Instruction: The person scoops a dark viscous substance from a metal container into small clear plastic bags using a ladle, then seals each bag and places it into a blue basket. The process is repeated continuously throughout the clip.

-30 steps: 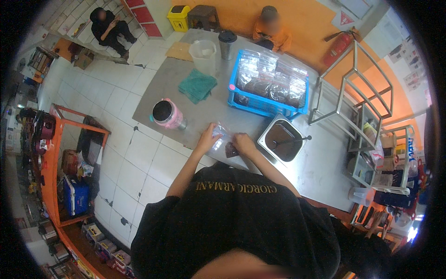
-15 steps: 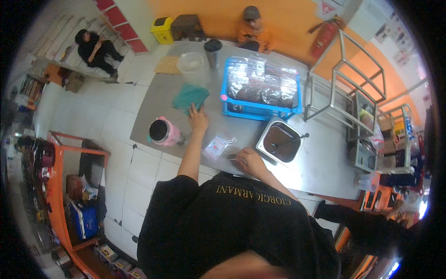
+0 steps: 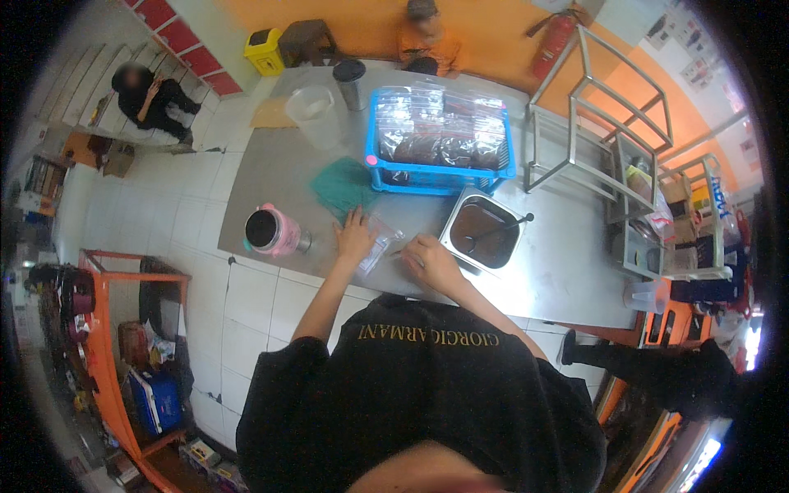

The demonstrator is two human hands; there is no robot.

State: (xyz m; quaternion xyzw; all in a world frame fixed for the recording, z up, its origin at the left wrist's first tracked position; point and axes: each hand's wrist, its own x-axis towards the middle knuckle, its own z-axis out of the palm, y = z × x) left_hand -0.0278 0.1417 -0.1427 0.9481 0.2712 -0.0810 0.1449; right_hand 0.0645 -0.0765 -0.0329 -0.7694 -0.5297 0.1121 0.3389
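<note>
As gold capitals cross the black shirt (image 3: 411, 378), we list, head view: clear bag (image 3: 378, 246), bench (image 3: 267, 177) near edge, label unreadable; left hand (image 3: 355, 238) against it, fingers extended, unclenched; right hand (image 3: 427, 259) curled, contents hidden, grip undeterminable.

Fisheye frame, brightly lit; edges bowed, corners sunk in black. White glare is thrown on the tabletop (image 3: 563, 267), right of centre; plastic bags (image 3: 444, 123), upper centre, are flecked with highlights.

A basket (image 3: 436, 181) and pan (image 3: 472, 258) block the right hand (image 3: 426, 260) ahead; tabletop (image 3: 567, 251) right of the pan lies open.
</note>
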